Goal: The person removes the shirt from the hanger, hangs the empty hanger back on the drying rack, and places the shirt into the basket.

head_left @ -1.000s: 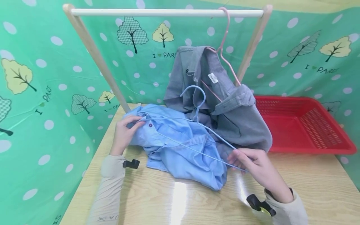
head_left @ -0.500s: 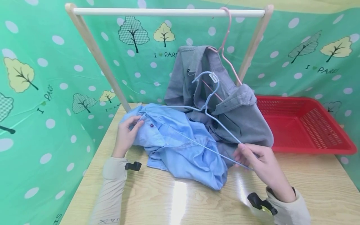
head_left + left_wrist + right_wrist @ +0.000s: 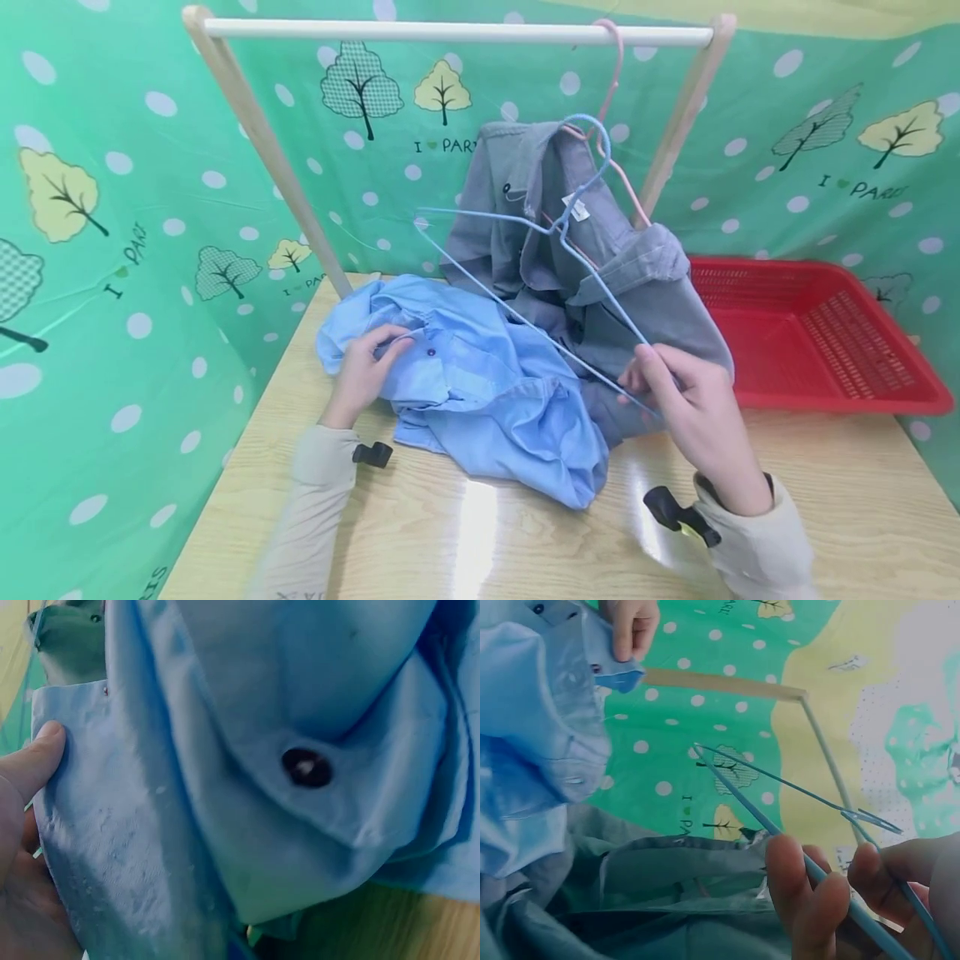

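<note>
My right hand (image 3: pixel 690 400) grips one corner of a thin blue wire hanger (image 3: pixel 487 287). The hanger is raised and tilted, hook up, its far corner clear above the shirt. A light blue button-up shirt (image 3: pixel 480 367) lies crumpled on the table. My left hand (image 3: pixel 367 367) pinches the shirt's edge near a dark button (image 3: pixel 431 352). In the left wrist view the thumb (image 3: pixel 49 742) presses on the flat blue cloth (image 3: pixel 105 795), the other fingers behind it. The right wrist view shows the hanger (image 3: pixel 742 791) running between thumb and fingers, apart from the shirt (image 3: pixel 547 712).
A grey shirt (image 3: pixel 645 308) hangs on a pink hanger (image 3: pixel 618 75) from the white rod (image 3: pixel 450 31) of a wooden-legged rack, right behind the blue hanger. A red plastic basket (image 3: pixel 780 333) stands at the right. Patterned green cloth (image 3: pixel 90 333) lines the back and left.
The blue hanger has risen and come out of the blue shirt, its left end now free. My right hand moved up slightly. My left hand shifted right with the shirt edge.
</note>
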Tool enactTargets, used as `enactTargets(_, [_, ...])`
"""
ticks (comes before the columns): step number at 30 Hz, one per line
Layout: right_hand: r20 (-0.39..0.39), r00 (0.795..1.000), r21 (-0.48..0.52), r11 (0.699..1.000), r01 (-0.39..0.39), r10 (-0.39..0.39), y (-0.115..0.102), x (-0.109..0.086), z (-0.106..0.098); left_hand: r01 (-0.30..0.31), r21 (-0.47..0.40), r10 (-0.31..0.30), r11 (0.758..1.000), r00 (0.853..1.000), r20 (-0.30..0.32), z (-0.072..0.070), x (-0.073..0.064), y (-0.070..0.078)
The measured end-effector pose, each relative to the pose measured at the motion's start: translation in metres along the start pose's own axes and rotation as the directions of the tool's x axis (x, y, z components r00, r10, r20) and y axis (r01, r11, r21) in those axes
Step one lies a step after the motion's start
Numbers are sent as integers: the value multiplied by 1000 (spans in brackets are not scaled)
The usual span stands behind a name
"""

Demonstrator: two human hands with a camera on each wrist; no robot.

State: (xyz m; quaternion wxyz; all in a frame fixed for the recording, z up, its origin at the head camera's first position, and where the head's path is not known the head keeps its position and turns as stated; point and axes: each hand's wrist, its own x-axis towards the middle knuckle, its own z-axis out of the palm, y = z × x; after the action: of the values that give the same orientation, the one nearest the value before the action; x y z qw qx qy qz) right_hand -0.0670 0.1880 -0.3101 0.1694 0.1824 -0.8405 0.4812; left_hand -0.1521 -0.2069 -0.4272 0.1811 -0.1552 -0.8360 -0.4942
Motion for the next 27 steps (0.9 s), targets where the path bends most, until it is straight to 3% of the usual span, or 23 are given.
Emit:
enactTargets(5, [-43,998,-43,999,33,-35,-9,13,3,-9,12,8,1000,999,39,8,-2,2])
enactTargets(21, [-125,992,-92,996,6,-17,-21,50,19,-8,50,0,999,990,139,25,-10,1])
enactTargets(27, [-162,987,-107,994,-10,-7,-23,62,23,-3,80,-15,997,973,229,38,-17,0])
